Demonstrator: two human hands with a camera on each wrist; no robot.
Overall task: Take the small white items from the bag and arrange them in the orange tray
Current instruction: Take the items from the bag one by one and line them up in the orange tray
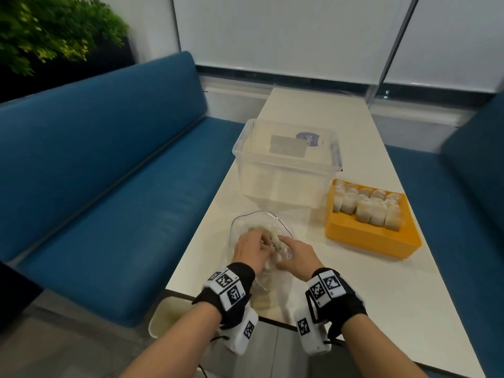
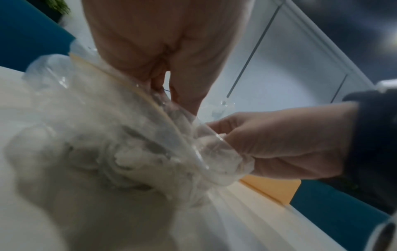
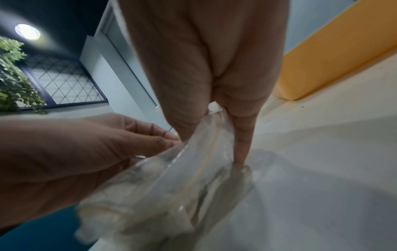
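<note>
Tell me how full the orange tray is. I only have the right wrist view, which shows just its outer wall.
Observer: The orange tray is roughly half filled. Small white items stand in rows in its far part, and the near part is bare.
Operator: Anything beyond the bag?
Observer: A clear plastic container stands on the table behind the plastic bag, to the left of the tray.
Operator: Is there still stock in the bag?
Observer: Yes. The left wrist view shows a clump of white items inside it, where the left hand reaches in.
</note>
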